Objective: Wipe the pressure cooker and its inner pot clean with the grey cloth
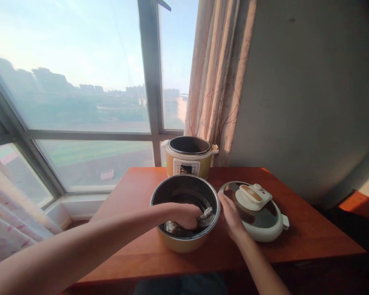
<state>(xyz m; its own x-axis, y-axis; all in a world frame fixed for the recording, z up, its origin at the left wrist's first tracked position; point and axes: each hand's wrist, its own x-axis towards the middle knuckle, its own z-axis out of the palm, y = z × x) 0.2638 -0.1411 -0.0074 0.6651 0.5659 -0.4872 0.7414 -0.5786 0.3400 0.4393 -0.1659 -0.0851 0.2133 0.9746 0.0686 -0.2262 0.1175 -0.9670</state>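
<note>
Head view: left fingers [193,221] bunched around a pale cloth [207,214] inside the dark-lined inner pot [184,244]; right fingers [226,205] straight, unclenched, at its outer side. Beyond both, an electric pressure cooker body [189,162], lower front blocked by the pot. Just right of the right fingers, a white-rimmed lid [272,230]. Beneath, a reddish-brown tabletop [123,198]; farther ahead, windows [89,61], a patterned curtain [217,73], a grey wall [301,90].
</note>
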